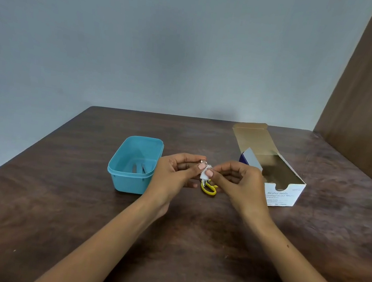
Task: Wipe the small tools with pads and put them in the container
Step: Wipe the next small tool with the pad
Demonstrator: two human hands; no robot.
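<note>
2 bare, sleeveless forearms [109, 236]

We see the near half of the dark wooden desk [179, 251] bare — open passage there. Toward the far edge, the blue plastic container [135, 164] blocks the left and the opened white cardboard swab box [276, 174] the right — only a narrow gap between.

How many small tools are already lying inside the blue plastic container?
2. Both small grey metal tools lie side by side on the floor of the blue plastic container, one at, the other at. More may be hidden behind its near wall.
</note>
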